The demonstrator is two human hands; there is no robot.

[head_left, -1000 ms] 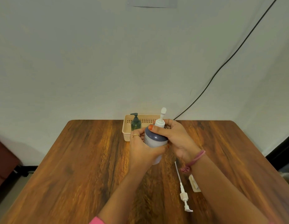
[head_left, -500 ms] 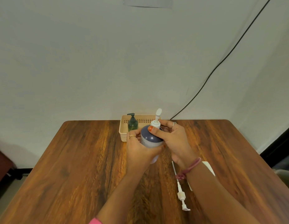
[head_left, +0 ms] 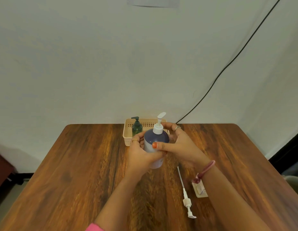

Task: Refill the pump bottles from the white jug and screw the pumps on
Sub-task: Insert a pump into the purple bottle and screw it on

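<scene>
A blue pump bottle (head_left: 155,140) with a white pump (head_left: 159,125) on its neck stands mid-table, held upright. My left hand (head_left: 142,155) wraps its left side and lower body. My right hand (head_left: 178,144) cups its right side, thumb across the front and fingers behind the shoulder, below the pump collar. A loose white pump with a long tube (head_left: 185,194) lies on the table to the right. A small green pump bottle (head_left: 137,127) stands in the beige basket (head_left: 127,139). A white flat object (head_left: 200,190) lies partly under my right forearm.
The wooden table (head_left: 78,164) reaches the wall behind the basket. A black cable (head_left: 228,65) runs down the wall to the table's far edge. Dark furniture (head_left: 1,172) sits at the left below table height.
My right hand has slid down from the pump collar to the bottle's shoulder and side. The left hand keeps its hold on the bottle.
</scene>
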